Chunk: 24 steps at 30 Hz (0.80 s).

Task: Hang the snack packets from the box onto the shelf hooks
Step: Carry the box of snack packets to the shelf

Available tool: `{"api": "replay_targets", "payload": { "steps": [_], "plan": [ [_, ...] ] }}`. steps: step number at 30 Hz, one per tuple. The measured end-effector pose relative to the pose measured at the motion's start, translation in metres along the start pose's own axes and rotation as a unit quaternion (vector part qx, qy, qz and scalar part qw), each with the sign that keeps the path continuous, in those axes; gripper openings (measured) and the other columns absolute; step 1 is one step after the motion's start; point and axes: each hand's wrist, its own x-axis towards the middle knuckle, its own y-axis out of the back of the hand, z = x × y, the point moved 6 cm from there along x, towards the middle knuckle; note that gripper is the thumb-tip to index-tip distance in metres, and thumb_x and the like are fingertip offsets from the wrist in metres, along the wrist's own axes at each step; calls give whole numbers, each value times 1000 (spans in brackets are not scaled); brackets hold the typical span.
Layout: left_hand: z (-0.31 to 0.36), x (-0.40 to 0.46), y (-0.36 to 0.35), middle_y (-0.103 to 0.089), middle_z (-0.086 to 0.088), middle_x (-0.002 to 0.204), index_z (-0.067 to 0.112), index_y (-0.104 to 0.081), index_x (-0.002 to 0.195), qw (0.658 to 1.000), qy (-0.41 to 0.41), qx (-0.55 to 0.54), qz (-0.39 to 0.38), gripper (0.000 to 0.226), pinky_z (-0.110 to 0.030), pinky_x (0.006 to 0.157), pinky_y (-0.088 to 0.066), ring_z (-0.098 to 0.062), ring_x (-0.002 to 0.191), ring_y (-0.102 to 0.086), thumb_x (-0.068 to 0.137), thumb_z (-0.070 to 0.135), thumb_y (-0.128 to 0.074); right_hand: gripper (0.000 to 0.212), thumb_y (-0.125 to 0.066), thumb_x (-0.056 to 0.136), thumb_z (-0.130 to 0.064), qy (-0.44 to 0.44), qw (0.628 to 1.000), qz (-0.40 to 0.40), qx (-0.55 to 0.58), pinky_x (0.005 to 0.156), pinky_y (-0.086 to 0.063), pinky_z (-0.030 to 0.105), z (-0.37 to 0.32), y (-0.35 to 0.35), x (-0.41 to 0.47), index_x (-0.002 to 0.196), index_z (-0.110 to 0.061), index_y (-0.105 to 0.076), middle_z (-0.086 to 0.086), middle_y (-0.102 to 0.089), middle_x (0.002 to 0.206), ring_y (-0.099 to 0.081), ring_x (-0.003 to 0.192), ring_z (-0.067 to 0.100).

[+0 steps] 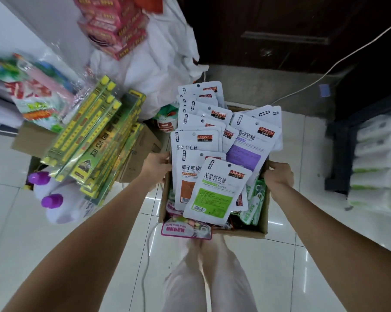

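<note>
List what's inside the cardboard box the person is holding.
The cardboard box is overfilled with white snack packets with green, orange and purple panels. Green packets sit at the right, a pink candy packet overhangs the near edge. Lower layers and the bottom are covered.

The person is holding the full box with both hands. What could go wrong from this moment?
1. The white snack packets are heaped above the cardboard box rim; tilting it may let the top ones slide out.
2. The pink packet already hangs over the near edge and could fall.
3. The left hand and right hand grip only the side walls, so the loaded box might sag or slip.
</note>
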Motion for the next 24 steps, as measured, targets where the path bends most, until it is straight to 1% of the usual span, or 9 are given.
{"api": "replay_targets", "payload": {
  "steps": [4,7,10,13,14,16,19,21,24],
  "plan": [
    [37,-51,11,-72,-14,98,19,-70,112,1000,-21,6,-13,39,-50,65,-59,-34,86,-69,84,-5,-57,32,-56,88,-18,1,1000,16,13,77,-46,29,-6,53,-44,119,-18,-65,16,-64,118,-62,100,33],
    [66,-88,14,-71,-12,99,18,-69,111,999,-45,25,-15,38,-42,64,-59,-28,79,-66,85,-6,-56,21,-53,86,-13,-14,998,29,50,68,-43,28,-3,91,-72,96,-15,-72,16,-66,97,-61,83,28],
    [97,-122,7,-70,-15,102,15,-68,113,995,-75,52,-29,39,-32,55,-56,-25,74,-62,84,-7,-55,25,-50,84,-8,-32,995,49,86,63,-42,30,10,127,-93,62,-12,-61,12,-63,82,-56,74,22],
    [125,-157,-11,-68,-12,85,11,-65,119,992,-88,74,-45,43,-22,38,-49,-12,55,-60,84,-10,-52,21,-46,87,-4,-42,994,63,73,68,-43,30,29,171,-111,75,-11,-62,11,-56,82,-55,78,26],
    [135,-168,-19,-64,-10,76,10,-64,120,991,-97,77,-42,44,-18,34,-44,-4,42,-54,83,-11,-51,21,-45,88,-4,-43,994,67,74,70,-43,30,34,187,-117,82,-9,-64,11,-54,83,-54,79,26],
    [155,-193,-41,-59,-6,71,11,-63,122,989,-110,88,-32,47,-15,31,-38,-1,29,-45,83,-11,-49,20,-47,88,-4,-42,993,70,89,71,-46,32,53,216,-116,85,-5,-67,11,-59,87,-57,79,25],
    [182,-229,-84,-61,-10,83,11,-59,126,986,-124,103,-38,48,-15,29,-39,-4,30,-45,85,-10,-48,16,-53,82,-7,-58,988,95,111,80,-53,37,95,262,-114,88,-3,-67,18,-68,105,-65,93,30],
    [195,-252,-119,-65,-13,85,9,-60,124,986,-126,99,-52,45,-16,30,-40,-4,30,-47,85,-11,-49,23,-53,82,-9,-63,988,100,104,81,-52,34,122,298,-112,100,-3,-68,18,-67,107,-64,98,31],
    [214,-285,-178,-64,-8,77,14,-60,123,982,-139,108,-63,47,-18,31,-43,-7,38,-54,84,-11,-51,19,-52,85,-8,-68,985,116,108,75,-49,33,167,357,-110,95,-2,-67,18,-66,104,-64,99,32]
  ]
}}
